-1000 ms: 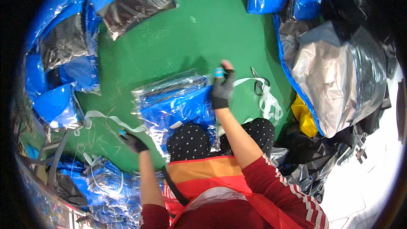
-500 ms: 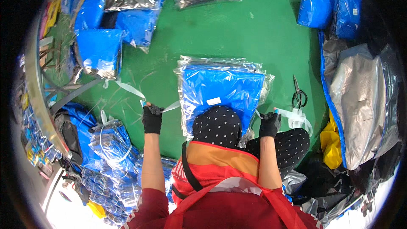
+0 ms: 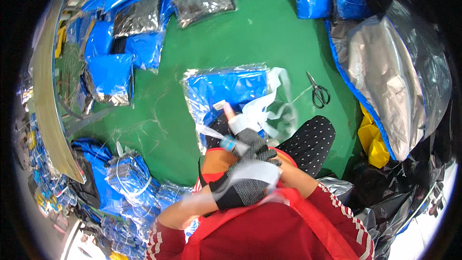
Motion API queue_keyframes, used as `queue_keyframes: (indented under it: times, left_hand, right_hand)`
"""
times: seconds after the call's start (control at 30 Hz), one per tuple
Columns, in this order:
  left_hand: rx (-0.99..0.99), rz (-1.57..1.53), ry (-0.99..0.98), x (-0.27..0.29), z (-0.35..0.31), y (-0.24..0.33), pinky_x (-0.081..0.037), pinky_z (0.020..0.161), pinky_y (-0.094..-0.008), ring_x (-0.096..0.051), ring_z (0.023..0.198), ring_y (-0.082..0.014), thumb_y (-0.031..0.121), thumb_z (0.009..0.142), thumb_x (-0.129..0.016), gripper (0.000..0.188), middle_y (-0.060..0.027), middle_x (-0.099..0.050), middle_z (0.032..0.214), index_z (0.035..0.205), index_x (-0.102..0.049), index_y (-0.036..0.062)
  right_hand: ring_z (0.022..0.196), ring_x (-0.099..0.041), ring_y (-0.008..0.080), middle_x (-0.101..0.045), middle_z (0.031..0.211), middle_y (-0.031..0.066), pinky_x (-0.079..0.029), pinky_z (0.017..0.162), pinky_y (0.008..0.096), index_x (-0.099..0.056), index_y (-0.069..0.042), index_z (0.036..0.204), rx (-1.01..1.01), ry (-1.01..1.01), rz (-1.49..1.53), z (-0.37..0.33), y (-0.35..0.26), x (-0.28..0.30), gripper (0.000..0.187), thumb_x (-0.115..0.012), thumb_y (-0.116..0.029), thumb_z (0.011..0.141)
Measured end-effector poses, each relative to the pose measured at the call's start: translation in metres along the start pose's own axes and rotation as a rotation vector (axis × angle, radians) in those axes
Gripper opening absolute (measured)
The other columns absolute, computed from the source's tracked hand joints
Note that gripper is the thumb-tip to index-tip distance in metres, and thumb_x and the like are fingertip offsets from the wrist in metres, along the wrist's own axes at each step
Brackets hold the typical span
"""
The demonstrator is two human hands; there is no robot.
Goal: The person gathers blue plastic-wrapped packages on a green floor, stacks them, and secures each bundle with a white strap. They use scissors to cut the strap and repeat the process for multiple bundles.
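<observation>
A packed stack of flat blue goods in clear plastic bags (image 3: 226, 84) lies on the floor before me, with a small white label on top. White plastic ribbon (image 3: 276, 86) loops over its right side, and another strip runs to its left edge. Both hands wear black-grey half-finger gloves and cross close to my body, blurred by motion. My right hand (image 3: 245, 139) is the farther one, closed on the ribbon, with a blue wrap on one finger. My left hand (image 3: 245, 185) lies nearer, closed, a ribbon strip across it; its fingertips are partly hidden.
Black scissors (image 3: 318, 91) lie on the green floor right of the stack. More bagged blue packs (image 3: 110, 74) are at far left and far right. Tied bundles (image 3: 130, 175) are at near left, by a metal-edged table (image 3: 48, 101). A large silver sheet (image 3: 385, 77) and yellow bag (image 3: 373, 142) lie right.
My hands have come from wide apart on either side of the stack to crossing close to my body, drawing ribbon along. My view has shifted, and my knee no longer covers the stack's middle.
</observation>
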State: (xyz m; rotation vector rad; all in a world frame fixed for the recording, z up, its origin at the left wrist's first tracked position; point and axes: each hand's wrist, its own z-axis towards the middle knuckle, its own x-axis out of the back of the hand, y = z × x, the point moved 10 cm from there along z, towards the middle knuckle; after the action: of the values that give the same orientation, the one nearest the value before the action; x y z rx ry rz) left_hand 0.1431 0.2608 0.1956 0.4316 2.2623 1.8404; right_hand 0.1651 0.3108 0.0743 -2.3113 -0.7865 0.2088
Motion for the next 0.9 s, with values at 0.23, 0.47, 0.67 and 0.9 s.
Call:
queue_keyframes:
  times: [0.23, 0.47, 0.67, 0.9]
  left_hand:
    - [0.25, -0.012, 0.317, 0.048, 0.029, -0.077, -0.038, 0.095, -0.0334, -0.051, 0.109, -0.0256, 0.015, 0.082, -0.058, 0.048, -0.0167, -0.053, 0.117, 0.125, -0.041, -0.0007]
    - [0.379, -0.275, -0.066, 0.002, 0.046, -0.11, -0.045, 0.059, -0.0257, -0.056, 0.067, -0.0113, 0.025, 0.086, -0.057, 0.033, -0.0042, -0.06, 0.08, 0.107, -0.056, 0.0001]
    - [0.27, -0.632, 0.25, 0.035, 0.025, -0.116, -0.047, 0.059, -0.0255, -0.055, 0.073, -0.0131, 0.027, 0.084, -0.061, 0.038, -0.0049, -0.059, 0.085, 0.111, -0.053, 0.0026]
    - [0.298, -0.729, 0.484, 0.048, 0.045, -0.123, -0.043, 0.049, -0.024, -0.053, 0.056, -0.0094, 0.024, 0.088, -0.057, 0.031, -0.0026, -0.059, 0.074, 0.108, -0.055, 0.0017]
  right_hand:
    - [0.11, -0.047, 0.0247, -0.053, 0.117, 0.0133, -0.034, 0.096, 0.0372, -0.052, -0.008, 0.12, 0.49, -0.104, 0.203, -0.02, -0.051, 0.046, 0.046, -0.055, -0.038, 0.085]
    - [0.119, -0.04, 0.0339, -0.046, 0.126, 0.0185, -0.024, 0.102, 0.0443, -0.055, -0.02, 0.119, 1.102, 0.1, -0.684, -0.023, -0.019, 0.074, 0.04, -0.055, -0.035, 0.081]
    - [0.093, -0.057, 0.0295, -0.061, 0.102, 0.0146, -0.044, 0.079, 0.0383, -0.056, -0.008, 0.109, -0.073, 0.688, -0.869, -0.05, 0.131, 0.437, 0.044, -0.052, -0.041, 0.081]
    - [0.101, -0.056, 0.0277, -0.059, 0.109, 0.0139, -0.044, 0.084, 0.0384, -0.06, -0.009, 0.105, -0.228, 0.126, -1.433, -0.14, 0.266, 0.394, 0.042, -0.05, -0.04, 0.079]
